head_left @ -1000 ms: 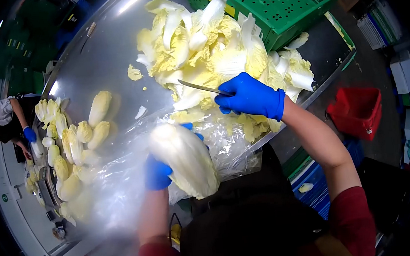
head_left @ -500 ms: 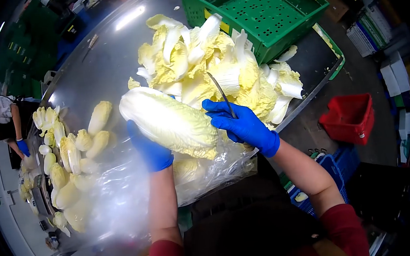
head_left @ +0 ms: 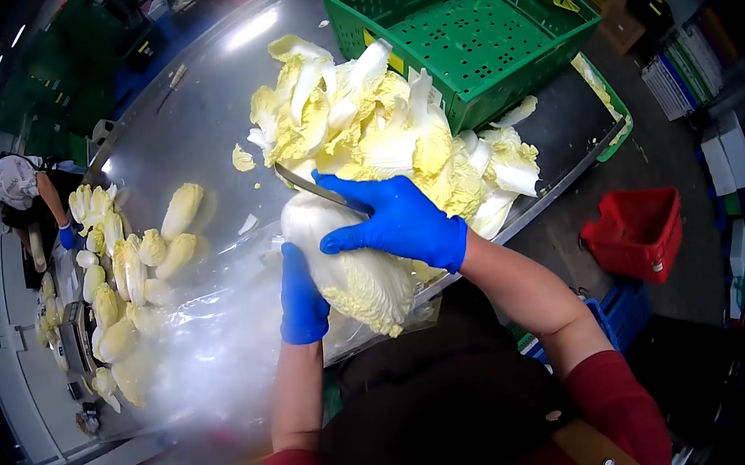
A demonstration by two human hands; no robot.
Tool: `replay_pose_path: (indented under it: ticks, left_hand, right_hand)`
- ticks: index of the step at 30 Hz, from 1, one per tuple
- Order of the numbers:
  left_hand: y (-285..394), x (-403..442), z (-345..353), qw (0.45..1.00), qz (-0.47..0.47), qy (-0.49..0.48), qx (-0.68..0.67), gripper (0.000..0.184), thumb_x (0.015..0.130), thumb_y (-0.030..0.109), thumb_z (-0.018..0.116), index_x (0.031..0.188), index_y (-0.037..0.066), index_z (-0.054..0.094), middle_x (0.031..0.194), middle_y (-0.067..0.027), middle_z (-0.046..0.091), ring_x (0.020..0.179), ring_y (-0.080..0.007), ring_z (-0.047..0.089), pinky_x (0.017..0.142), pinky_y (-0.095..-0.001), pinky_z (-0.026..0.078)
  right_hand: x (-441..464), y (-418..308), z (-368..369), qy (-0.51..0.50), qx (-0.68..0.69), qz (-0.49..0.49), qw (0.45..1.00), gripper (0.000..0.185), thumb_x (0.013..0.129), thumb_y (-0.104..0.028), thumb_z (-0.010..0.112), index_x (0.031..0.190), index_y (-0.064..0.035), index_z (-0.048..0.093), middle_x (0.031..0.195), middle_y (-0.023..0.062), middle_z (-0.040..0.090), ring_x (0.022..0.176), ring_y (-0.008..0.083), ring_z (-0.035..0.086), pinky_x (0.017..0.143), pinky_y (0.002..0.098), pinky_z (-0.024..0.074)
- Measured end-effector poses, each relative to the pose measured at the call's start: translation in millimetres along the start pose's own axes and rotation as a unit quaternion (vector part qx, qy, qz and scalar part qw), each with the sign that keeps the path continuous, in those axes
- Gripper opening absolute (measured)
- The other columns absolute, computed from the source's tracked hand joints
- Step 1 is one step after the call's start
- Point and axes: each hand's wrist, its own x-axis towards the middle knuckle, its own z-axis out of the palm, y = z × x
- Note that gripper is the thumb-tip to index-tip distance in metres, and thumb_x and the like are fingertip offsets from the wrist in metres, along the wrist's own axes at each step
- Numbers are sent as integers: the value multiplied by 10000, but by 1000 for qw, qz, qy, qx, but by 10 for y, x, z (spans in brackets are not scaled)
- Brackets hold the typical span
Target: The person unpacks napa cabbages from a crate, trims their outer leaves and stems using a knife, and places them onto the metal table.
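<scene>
A napa cabbage (head_left: 354, 274) is held in front of me, its white base pointing up and away, its yellow leaf tip toward my apron. My left hand (head_left: 303, 296), in a blue glove, grips its left side. My right hand (head_left: 398, 221), gloved too, is closed on a knife (head_left: 320, 187), with the thumb against the cabbage. The blade lies across the white base end; whether it cuts in I cannot tell. Right behind is a heap of loose cabbage leaves (head_left: 371, 117). Clear plastic film (head_left: 230, 325) lies under and left of the cabbage.
A green perforated crate (head_left: 462, 39) stands at the table's far right. Several cabbages (head_left: 128, 272) lie at the left. Another knife (head_left: 177, 75) rests at the far edge. A red bin (head_left: 634, 236) is on the floor at right. A co-worker (head_left: 19, 188) stands far left.
The cabbage has turned from lying sideways to base-up and moved slightly right and down. My right hand has brought the knife from beside it to its base end.
</scene>
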Motion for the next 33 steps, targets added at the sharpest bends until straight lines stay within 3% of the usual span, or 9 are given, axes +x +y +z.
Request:
replay_pose_path:
  ticks: [9, 12, 15, 21, 24, 26, 29, 30, 33]
  left_hand:
    - [-266, -147, 105, 999, 6, 49, 2, 761, 944, 619, 326, 1477, 82, 241, 1451, -159, 382, 1299, -314, 427, 1070, -441, 379]
    - [-174, -183, 287, 996, 25, 79, -20, 787, 942, 646, 269, 1481, 74, 225, 1466, -163, 358, 1317, -307, 405, 1078, -443, 368]
    - [-180, -196, 331, 989, 70, 128, -13, 768, 936, 654, 289, 1477, 109, 268, 1462, -125, 385, 1307, -293, 418, 1085, -423, 355]
    - [-97, -217, -150, 930, 244, 262, -78, 748, 931, 663, 296, 1461, 136, 313, 1447, -100, 410, 1286, -303, 432, 1073, -443, 364]
    - [-41, -277, -123, 918, 289, 249, -106, 754, 921, 682, 284, 1459, 154, 319, 1441, -103, 415, 1275, -311, 440, 1072, -469, 363]
    - [-86, -238, -270, 918, 308, 224, -113, 762, 916, 690, 280, 1461, 159, 314, 1439, -113, 414, 1270, -325, 441, 1077, -486, 350]
    - [12, -125, -15, 923, 304, 219, -89, 742, 956, 644, 189, 1465, 113, 282, 1469, -107, 359, 1298, -276, 414, 1090, -414, 341]
    - [25, -77, -16, 927, 302, 202, -87, 727, 964, 629, 190, 1466, 110, 276, 1474, -110, 350, 1299, -277, 412, 1089, -415, 341]
    - [53, 42, 7, 940, 289, 166, -75, 721, 958, 613, 250, 1476, 111, 259, 1502, -122, 300, 1331, -299, 360, 1106, -448, 296]
  right_hand:
    - [-58, 239, -152, -82, 57, 59, 993, 621, 786, -366, 764, 1301, -83, 561, 962, 128, 691, 841, 88, 605, 799, 273, 500]
    - [29, 427, -27, -72, 308, 18, 949, 574, 803, -330, 756, 1277, -59, 580, 926, 95, 679, 785, 79, 567, 765, 264, 493]
    - [-2, 244, -171, -85, 154, 47, 983, 538, 830, -260, 737, 1290, -39, 564, 957, 58, 678, 800, 66, 548, 774, 264, 487]
    - [17, 402, -572, 132, 282, -251, 916, 417, 898, -205, 646, 1257, -11, 558, 932, 56, 682, 732, 71, 578, 653, 218, 455]
    - [138, 198, -959, 250, 316, -175, 898, 385, 944, -228, 579, 1254, -1, 549, 894, 72, 691, 640, 54, 571, 528, 165, 399]
    - [383, 299, -1168, 243, 358, -128, 892, 493, 931, -228, 601, 1357, -24, 461, 1002, 97, 671, 641, 53, 569, 521, 158, 393]
    - [497, 546, -1085, 280, 125, -146, 941, 731, 890, -164, 665, 1487, -63, 256, 1238, 129, 582, 709, 100, 594, 634, 233, 496]
    - [345, 496, -1038, 237, 85, -62, 966, 877, 835, -99, 722, 1508, -73, 160, 1369, 150, 493, 740, 122, 597, 724, 280, 521]
    - [-131, 507, -612, 43, 125, -92, 987, 913, 717, 0, 775, 1483, -94, 289, 1521, 97, 323, 767, 71, 603, 694, 225, 512]
